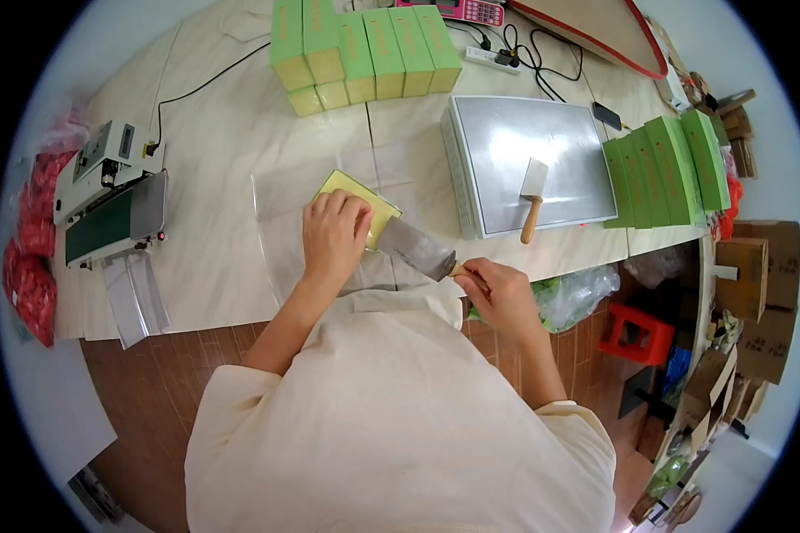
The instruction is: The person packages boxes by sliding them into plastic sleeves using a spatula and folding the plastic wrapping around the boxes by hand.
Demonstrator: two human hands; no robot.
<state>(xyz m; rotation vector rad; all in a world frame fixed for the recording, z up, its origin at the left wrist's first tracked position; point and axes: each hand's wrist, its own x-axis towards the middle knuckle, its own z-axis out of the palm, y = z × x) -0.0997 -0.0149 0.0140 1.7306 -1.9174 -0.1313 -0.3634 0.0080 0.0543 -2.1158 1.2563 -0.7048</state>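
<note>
My left hand (336, 233) rests on a small yellow-green box (357, 188), its fingers bunched and pressed against the box. Most of the box's near side is hidden under that hand. In my right hand (504, 289) is a scraper (418, 251) with a wide metal blade and a wooden handle. The blade reaches left to the box's right edge. Clear plastic film (280, 218) lies around and beneath the box. Further right, a second scraper (533, 191) lies on a silver flat-topped metal unit (493, 133).
Stacked green boxes (356, 58) stand at the back, with another row (662, 173) on the right. A white machine with a green belt (116, 226) sits at left. A power strip (492, 60) and cables lie behind. A red stool (637, 334) stands below the table.
</note>
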